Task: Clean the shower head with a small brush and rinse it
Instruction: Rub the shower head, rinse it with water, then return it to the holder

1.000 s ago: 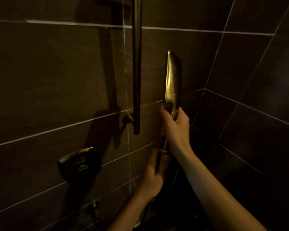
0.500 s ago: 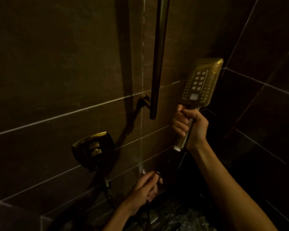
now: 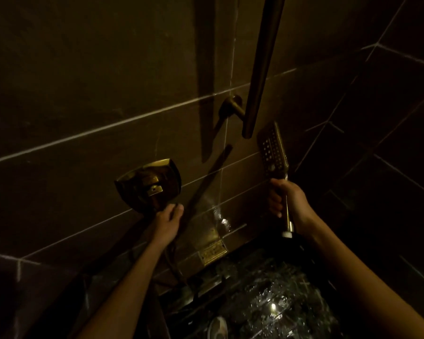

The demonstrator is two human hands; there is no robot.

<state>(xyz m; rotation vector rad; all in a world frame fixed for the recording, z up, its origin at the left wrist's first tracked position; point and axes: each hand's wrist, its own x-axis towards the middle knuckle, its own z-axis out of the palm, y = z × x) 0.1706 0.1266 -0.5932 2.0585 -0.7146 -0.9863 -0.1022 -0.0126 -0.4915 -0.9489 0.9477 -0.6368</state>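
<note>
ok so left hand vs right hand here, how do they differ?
1. The right hand is curled round the handle of the shower head; the left hand seems to hold nothing, its fingers stretched out.
2. The left hand reaches the lower edge of the wall valve, contact unclear; the right hand is off the wall, below the rail.
Shared: both are bare and raised toward the tiled wall.

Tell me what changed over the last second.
The left grip moved left from under the shower head to the valve's lower edge. The shower head turned from edge-on to showing its nozzles. The right grip still holds it; the rail stayed.
</note>
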